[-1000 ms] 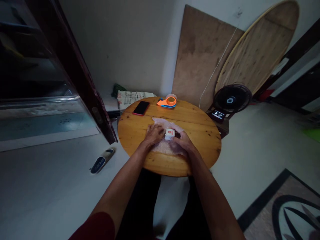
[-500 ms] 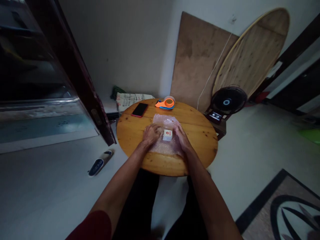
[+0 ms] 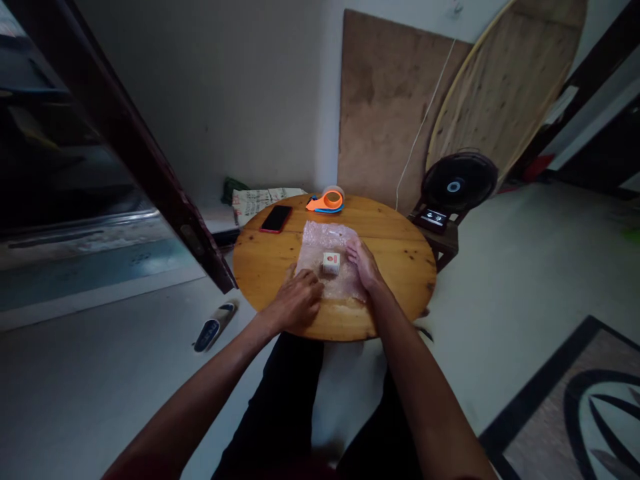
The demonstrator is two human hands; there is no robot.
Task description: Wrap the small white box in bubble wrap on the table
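Observation:
A small white box with an orange mark stands on a sheet of bubble wrap spread on a round wooden table. My right hand lies flat on the wrap just right of the box, fingers stretched out. My left hand rests at the wrap's near left corner with its fingers curled down on the sheet's edge. The box stands free between both hands.
A red-edged phone and an orange tape dispenser lie at the table's far side. A black fan stands to the right, boards lean on the wall, a slipper lies on the floor left, a dark door frame beside it.
My left hand pulled back from beside the box to the wrap's near left corner. My right hand let go of the box and now lies flat. The wrap lies spread out more.

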